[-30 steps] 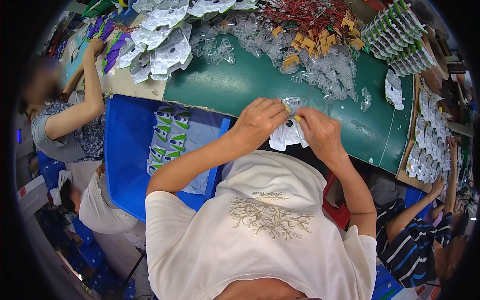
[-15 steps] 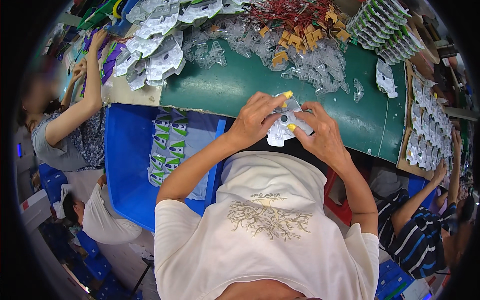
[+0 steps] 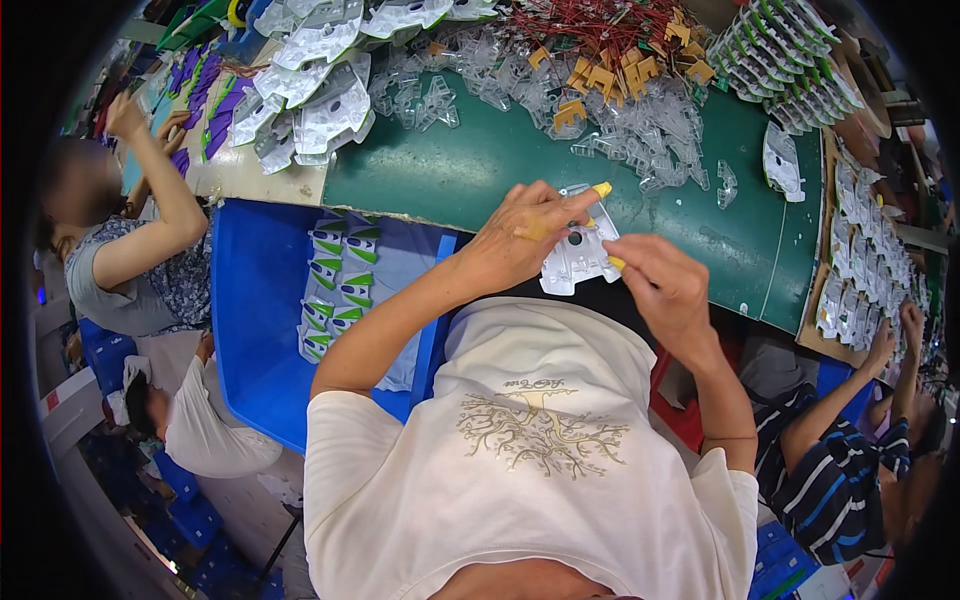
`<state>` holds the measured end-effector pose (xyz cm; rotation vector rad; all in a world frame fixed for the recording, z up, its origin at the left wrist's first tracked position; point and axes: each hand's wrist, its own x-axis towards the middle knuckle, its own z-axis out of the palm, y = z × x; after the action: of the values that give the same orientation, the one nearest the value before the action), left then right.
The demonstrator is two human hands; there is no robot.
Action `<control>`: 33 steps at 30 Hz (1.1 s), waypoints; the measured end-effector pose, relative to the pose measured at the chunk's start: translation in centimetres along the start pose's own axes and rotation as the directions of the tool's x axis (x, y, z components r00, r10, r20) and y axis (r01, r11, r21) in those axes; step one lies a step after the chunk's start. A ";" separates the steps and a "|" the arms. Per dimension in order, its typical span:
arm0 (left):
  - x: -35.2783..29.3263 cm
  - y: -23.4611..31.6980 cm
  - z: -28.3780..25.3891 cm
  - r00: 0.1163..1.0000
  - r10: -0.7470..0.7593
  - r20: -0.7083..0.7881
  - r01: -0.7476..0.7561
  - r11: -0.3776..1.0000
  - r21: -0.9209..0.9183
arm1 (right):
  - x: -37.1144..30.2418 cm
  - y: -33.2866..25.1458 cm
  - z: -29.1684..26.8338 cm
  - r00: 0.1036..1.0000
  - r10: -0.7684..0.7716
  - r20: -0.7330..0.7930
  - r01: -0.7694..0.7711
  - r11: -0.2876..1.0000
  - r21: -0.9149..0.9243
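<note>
Item in hand: I see 1 clear plastic blister shell (image 3: 578, 258), held between both hands above the near edge of the green table (image 3: 470, 175). My left hand (image 3: 520, 240) is clamped on its left side, fingers closed over it. My right hand (image 3: 665, 290) pinches its right edge, a yellow piece (image 3: 616, 263) at the fingertips. Beyond the hands: loose clear shells (image 3: 640, 140). Left of my left hand: a blue bin (image 3: 255, 330) of green-and-white packs (image 3: 340, 290).
</note>
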<state>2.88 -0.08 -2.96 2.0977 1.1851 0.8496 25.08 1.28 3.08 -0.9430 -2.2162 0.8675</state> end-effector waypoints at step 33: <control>-0.4 -0.7 -0.2 0.999 -0.019 -0.030 0.015 0.990 -0.138 | -1.0 0.2 1.8 0.985 -0.173 0.000 0.161 0.915 -0.371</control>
<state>2.19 -0.09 -3.46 1.9671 1.1254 0.9323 24.42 0.02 1.56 -0.9061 -2.4377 0.3562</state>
